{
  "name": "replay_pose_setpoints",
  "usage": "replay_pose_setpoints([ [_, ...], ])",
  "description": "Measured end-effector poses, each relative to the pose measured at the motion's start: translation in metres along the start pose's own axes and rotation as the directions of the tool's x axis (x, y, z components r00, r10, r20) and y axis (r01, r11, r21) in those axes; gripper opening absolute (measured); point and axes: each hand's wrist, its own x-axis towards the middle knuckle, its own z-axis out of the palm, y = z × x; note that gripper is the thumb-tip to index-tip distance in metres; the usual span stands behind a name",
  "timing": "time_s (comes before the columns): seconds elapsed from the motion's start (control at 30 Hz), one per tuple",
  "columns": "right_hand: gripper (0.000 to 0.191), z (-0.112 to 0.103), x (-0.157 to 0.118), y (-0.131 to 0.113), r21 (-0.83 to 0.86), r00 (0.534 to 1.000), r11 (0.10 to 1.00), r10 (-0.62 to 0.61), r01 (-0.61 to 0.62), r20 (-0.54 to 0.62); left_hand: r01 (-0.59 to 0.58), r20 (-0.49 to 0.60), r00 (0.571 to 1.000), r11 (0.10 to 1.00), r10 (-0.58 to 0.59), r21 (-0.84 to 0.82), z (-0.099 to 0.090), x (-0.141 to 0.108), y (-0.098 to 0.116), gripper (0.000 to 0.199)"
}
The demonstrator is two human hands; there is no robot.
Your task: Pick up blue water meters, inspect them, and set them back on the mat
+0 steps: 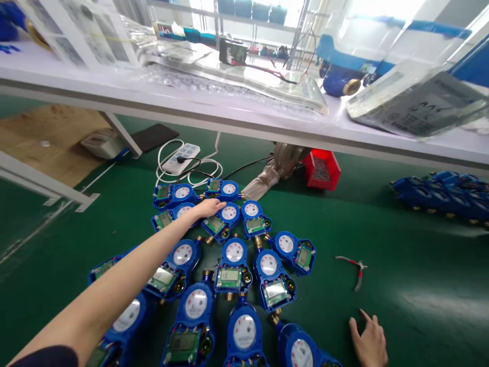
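Note:
My left arm stretches across several blue water meters with round white dials and small display boards. At its end, my left hand (208, 208) is closed at the upper edge of a water meter (221, 220); its fingers are partly hidden. Near the bottom right, my right hand (370, 340) hovers over or rests on the green surface, fingers apart and holding nothing. Above it lies a pair of red-handled cutters (357, 268). One water meter (234, 265) in the middle shows digits on its display.
A white power strip (181, 159) with cables lies behind the meters. Near a red bin (323, 170) of small parts stands a plastic-wrapped metal fixture (269, 176). More blue housings (445, 196) lie far right. A white shelf (183, 104) crosses above.

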Motion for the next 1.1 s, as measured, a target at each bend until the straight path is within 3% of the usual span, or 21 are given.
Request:
replay_pose_setpoints([
  [0.13, 0.075, 0.004, -0.004, 0.022, -0.004, 0.996, 0.999, -0.048, 0.049, 0.070, 0.076, 0.130, 0.989, 0.994, -0.066, -0.073, 0.019, 0.023, -0.013, 0.067],
  [0.37, 0.057, -0.002, -0.027, -0.024, 0.049, 0.994, 0.998, 0.053, -0.048, -0.100, 0.233, 0.279, 0.949, 0.924, -0.147, -0.305, 0.023, 0.034, -0.022, 0.074],
  [0.6, 0.056, -0.004, -0.031, -0.040, 0.033, 0.985, 0.995, 0.101, -0.097, -0.138, 0.201, 0.252, 0.962, 0.890, -0.102, -0.409, 0.022, 0.035, -0.028, 0.079],
  [0.87, 0.053, -0.007, -0.039, -0.047, -0.055, 0.981, 0.998, 0.022, -0.034, -0.193, 0.207, 0.284, 0.957, 0.825, -0.058, -0.527, 0.013, 0.024, -0.029, 0.079],
  [1.0, 0.053, -0.014, -0.043, -0.058, -0.024, 0.971, 0.999, 0.028, -0.035, -0.237, 0.182, 0.233, 0.970, 0.826, -0.062, -0.534, -0.005, 0.010, -0.018, 0.072],
  [1.1, 0.052, -0.017, -0.046, -0.061, -0.001, 0.960, 1.000, 0.016, -0.017, -0.279, 0.144, 0.220, 0.975, 0.822, -0.023, -0.551, -0.020, -0.011, 0.006, 0.065],
])
